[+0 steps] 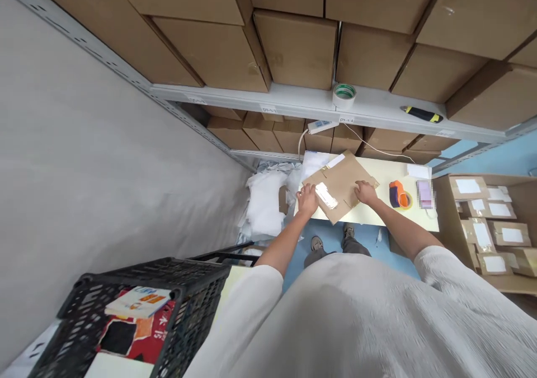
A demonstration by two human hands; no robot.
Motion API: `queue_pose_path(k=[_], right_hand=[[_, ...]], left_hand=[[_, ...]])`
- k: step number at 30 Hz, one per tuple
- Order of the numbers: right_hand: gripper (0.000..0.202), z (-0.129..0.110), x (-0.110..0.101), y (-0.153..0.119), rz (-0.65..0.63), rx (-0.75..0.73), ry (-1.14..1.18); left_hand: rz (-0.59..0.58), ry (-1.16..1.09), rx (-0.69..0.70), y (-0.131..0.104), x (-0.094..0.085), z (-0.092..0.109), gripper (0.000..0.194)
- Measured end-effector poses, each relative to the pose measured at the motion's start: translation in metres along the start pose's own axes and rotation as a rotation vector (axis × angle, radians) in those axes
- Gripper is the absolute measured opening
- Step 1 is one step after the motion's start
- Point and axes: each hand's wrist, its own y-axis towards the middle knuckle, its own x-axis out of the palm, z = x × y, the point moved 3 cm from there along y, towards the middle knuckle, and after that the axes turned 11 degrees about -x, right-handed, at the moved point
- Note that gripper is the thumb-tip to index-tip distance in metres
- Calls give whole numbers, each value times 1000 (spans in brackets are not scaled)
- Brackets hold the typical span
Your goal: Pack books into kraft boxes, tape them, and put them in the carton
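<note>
A flattened brown cardboard piece (346,179) with white labels lies at an angle on the pale yellow table (377,217). At its left edge, beside a torn white label (326,195), my left hand (307,199) grips the cardboard with bent fingers. My right hand (366,192) rests at the right part of the cardboard, its fingers curled; whether it pinches anything is too small to make out. An orange tape dispenser (396,193) with a yellow tape roll sits to the right of my right hand, next to a purple item (425,193).
Shelves (293,95) of cartons span the back, holding a tape roll (344,95) and a black-yellow cutter (422,114). White packing sheets (265,202) lie left of the table. A black crate (197,305) stands lower left; a large box (444,199) with labelled parcels is at right.
</note>
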Motion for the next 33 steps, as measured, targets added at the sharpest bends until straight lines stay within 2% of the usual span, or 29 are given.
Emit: queue_pose_path(k=[7,13,17,21,28,33], right_hand=[[57,60,-11,53,-85,-7,37],[60,92,-18,101,-97,-44,90],[64,103,-17,121,-117,-24,127],[68,107,-13,129,-128,-23,165],[69,114,-7,138,-129,1,225],[61,116,-8,141,-93,60,237]], left_hand=[[-35,-47,-230,5,23,21,54],[-53,-81,-388,-1,48,35,41],[-99,-114,-483,-4,67,39,35],[-110,-141,-526,-4,79,41,33],[-83,-204,-595,1,90,39,34],[-18,-339,-642,-1,93,35,47]])
